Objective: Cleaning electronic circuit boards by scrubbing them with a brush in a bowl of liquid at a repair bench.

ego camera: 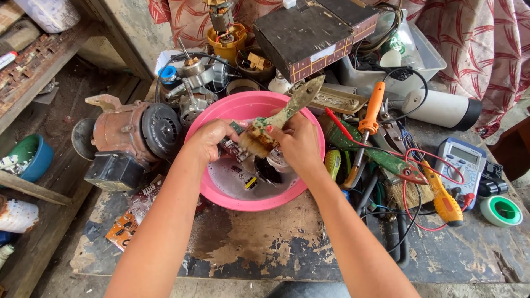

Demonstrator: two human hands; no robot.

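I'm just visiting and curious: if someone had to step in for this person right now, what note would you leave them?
Left hand: grips a small dark circuit board, tilted over the round pink plastic basin.
Right hand: holds a worn wooden-handled paintbrush, bristles against the board.
Basin sits on the scuffed workbench, with cloudy liquid and small dark bits at the bottom.
Done: brushing is under way.
Left: how clean the board is cannot be judged from here.

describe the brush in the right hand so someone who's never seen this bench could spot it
Find the pink basin at the middle of the cluttered workbench. Over it, the right hand holds a worn paintbrush against a circuit board gripped by the left hand. Its flat, paint-flecked wooden handle and tan bristles distinguish it from the orange-handled soldering iron.
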